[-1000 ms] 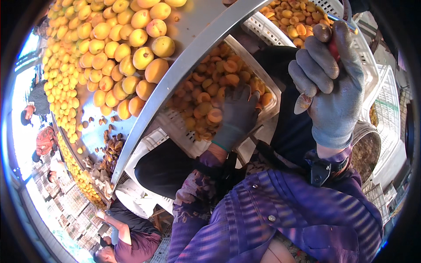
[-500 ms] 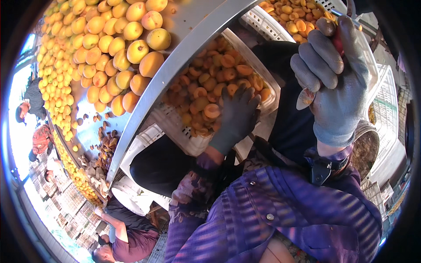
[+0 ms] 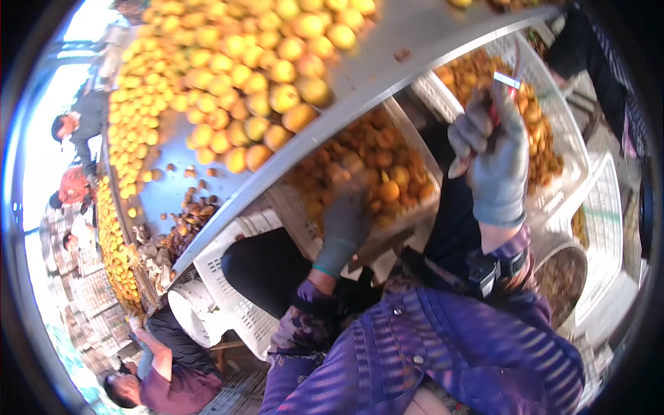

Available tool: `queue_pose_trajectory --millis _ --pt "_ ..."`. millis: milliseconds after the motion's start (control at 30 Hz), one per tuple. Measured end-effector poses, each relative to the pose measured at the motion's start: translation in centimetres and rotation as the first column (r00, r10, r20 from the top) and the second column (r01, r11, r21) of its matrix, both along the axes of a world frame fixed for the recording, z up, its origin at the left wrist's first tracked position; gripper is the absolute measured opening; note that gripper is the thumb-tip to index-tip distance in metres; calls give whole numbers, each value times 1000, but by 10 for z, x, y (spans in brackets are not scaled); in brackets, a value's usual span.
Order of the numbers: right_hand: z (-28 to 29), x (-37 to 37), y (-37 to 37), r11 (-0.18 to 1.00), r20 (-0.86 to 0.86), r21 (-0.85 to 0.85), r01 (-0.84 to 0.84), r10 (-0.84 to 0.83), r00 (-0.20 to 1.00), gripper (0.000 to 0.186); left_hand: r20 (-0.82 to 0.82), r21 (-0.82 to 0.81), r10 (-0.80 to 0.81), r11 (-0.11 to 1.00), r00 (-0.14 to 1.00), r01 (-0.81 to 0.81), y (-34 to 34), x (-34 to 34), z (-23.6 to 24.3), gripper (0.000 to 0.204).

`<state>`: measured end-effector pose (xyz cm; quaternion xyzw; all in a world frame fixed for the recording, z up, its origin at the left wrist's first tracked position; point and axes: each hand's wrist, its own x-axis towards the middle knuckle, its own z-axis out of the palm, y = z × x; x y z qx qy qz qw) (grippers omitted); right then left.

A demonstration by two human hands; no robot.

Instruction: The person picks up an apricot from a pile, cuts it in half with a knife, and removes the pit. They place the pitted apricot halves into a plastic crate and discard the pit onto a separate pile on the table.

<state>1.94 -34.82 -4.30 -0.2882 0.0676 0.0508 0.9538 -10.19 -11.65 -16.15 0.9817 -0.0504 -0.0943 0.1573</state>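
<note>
My left hand, in a dark grey glove, reaches into a crate of orange apricots below the metal table edge; its fingers are smeared by motion. My right hand, in a lighter grey glove, is raised right of it, closed round a red-handled cutting tool with a bright blade pointing up. Behind that hand stands a white crate filled with halved fruit.
The metal table carries many whole apricots and a dark pile. A bucket and stacked white crates are at right. Co-workers sit along the left; dark-clothed legs show upper right.
The view has swung, shifting the table right and down. My left hand has drawn down and left within the crate and is now blurred; my right hand stays closed on the tool.
</note>
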Motion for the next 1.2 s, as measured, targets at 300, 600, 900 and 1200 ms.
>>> queue_pose_trajectory --millis 300,600,900,1200 --pt "30 0 47 932 -8 -319 -170 176 984 29 212 -669 236 743 948 -36 12 16 150 20" --pt "80 53 144 830 32 -470 -301 357 934 22 466 -513 623 769 629 -382 184 94 145 33" --pt "41 59 178 782 24 -513 -354 425 905 25 382 -380 558 821 736 -425 222 123 114 49" --pt "47 46 178 670 241 -628 -395 651 720 43 -61 -798 248 -594 967 102 131 108 159 38"
